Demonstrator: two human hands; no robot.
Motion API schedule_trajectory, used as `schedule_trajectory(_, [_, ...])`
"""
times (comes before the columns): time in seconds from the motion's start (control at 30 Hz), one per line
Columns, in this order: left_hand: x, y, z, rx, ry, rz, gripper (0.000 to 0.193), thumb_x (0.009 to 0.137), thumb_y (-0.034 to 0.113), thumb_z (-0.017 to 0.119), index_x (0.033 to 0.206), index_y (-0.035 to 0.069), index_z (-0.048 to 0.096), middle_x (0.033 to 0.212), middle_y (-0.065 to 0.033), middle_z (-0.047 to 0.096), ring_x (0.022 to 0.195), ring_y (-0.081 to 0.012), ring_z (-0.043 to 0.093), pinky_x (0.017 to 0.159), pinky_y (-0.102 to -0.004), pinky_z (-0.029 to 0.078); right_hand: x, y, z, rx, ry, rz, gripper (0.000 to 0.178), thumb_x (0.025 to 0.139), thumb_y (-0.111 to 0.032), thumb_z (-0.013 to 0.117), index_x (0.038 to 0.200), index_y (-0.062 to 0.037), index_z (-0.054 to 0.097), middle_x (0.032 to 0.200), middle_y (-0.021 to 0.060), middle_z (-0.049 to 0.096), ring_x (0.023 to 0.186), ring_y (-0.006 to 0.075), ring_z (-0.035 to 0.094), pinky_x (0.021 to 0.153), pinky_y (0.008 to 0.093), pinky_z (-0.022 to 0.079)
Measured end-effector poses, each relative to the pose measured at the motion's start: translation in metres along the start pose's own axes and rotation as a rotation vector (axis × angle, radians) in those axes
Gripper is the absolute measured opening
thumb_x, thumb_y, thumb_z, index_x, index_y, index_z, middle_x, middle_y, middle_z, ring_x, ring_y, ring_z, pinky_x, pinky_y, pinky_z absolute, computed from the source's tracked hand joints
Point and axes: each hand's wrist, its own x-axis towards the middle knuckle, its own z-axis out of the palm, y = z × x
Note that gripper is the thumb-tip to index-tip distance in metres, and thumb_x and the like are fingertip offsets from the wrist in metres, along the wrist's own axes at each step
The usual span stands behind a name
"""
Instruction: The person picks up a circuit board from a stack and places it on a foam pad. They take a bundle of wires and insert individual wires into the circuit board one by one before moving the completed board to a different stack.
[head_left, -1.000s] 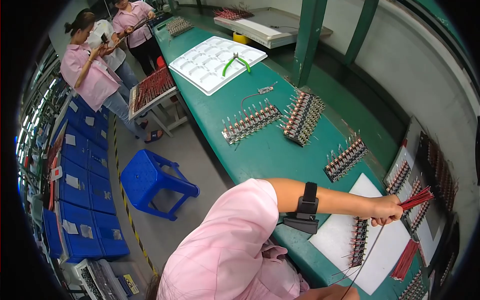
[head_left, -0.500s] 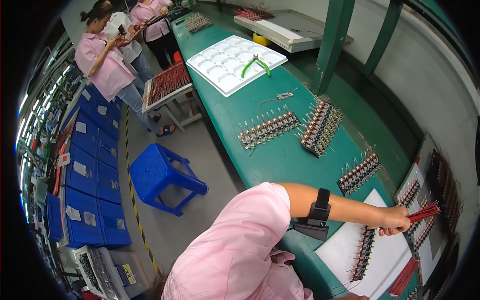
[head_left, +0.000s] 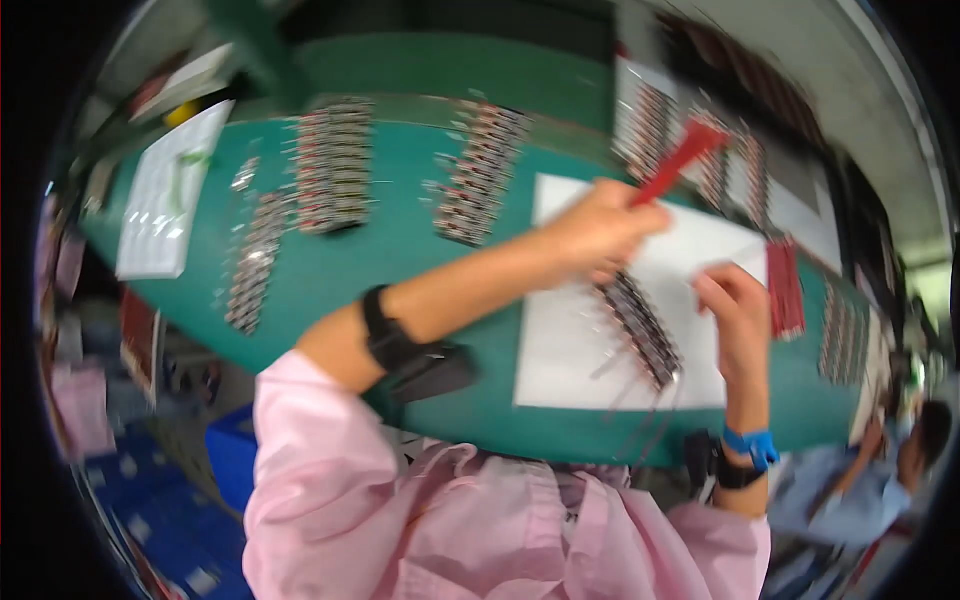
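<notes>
My left hand (head_left: 600, 232) sits at centre-right of the frame, fist closed around a bundle of red strips (head_left: 680, 160) that sticks up and to the right out of the grip. My right hand (head_left: 738, 305) is just to its right and a little lower, fingers loosely curled; I cannot tell whether it is pinching anything — the frame is motion-blurred. Between the two hands, slanting down toward the lower right, lies a row of small dark components (head_left: 640, 325) on a white sheet (head_left: 560, 350), with thin leads trailing off its lower end. The right hand's fingertips hover just beside that row.

The sheet rests on a green surface (head_left: 380, 270) that curves across the middle of the picture. More racks of the same red-and-dark parts (head_left: 335, 165) stand in the upper left and upper centre, and another red stack (head_left: 785, 290) lies right of my right hand. A white tray (head_left: 165, 200) sits far left. Both wrists wear dark bands — the right one also a blue strap (head_left: 752, 443).
</notes>
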Motion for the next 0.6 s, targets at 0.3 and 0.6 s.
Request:
schedule_trajectory(0.3, [-0.01, -0.012, 0.0, 0.111, -0.025, 0.02, 0.031, 0.079, 0.024, 0.049, 0.057, 0.012, 0.032, 0.043, 0.0063, 0.027, 0.034, -0.0026, 0.022, 0.031, -0.0195, 0.017, 0.002, 0.04, 0.017, -0.202, -0.035, -0.001, 0.006, 0.07, -0.003, 0.057, 0.067, 0.0006, 0.054, 0.059, -0.0018, 0.05, 0.052, 0.0028, 0.042, 0.047, 0.016, 0.032])
schedule_trajectory(0.6, [-0.012, -0.015, 0.0, 0.189, 0.004, 0.07, 0.03, 0.078, 0.026, 0.05, 0.057, 0.011, 0.034, 0.043, 0.0067, 0.026, 0.035, -0.0022, 0.021, 0.032, -0.0195, 0.017, 0.0, 0.042, 0.018, -0.298, 0.008, -0.072, 0.01, 0.066, -0.003, 0.057, 0.06, 0.0028, 0.051, 0.05, 0.0012, 0.046, 0.046, 0.0049, 0.038, 0.043, 0.0196, 0.031])
